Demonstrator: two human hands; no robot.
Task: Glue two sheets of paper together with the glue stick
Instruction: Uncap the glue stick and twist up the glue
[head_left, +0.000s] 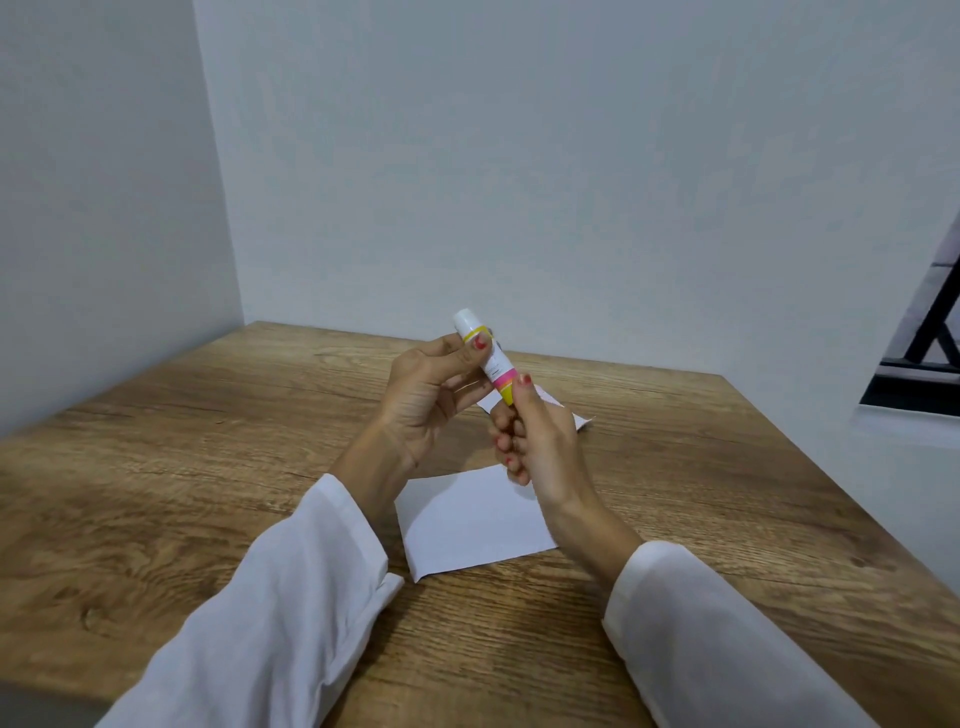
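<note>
While both sheets lie waiting on the worktop (208, 467), her left hand (426, 400) grips the glue stick (485, 358) near its cap and her right hand (540, 441) grips its base, apparently to uncap it.

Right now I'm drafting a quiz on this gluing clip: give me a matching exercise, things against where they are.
Things:
1. glue stick
2. near sheet
3. far sheet
4. left hand

Places:
A. flat on the table, between the wrists
B. held in the air by both hands
C. gripping the stick's upper end
D. mostly hidden behind the right hand

Pairs: 1-B, 2-A, 3-D, 4-C
</note>
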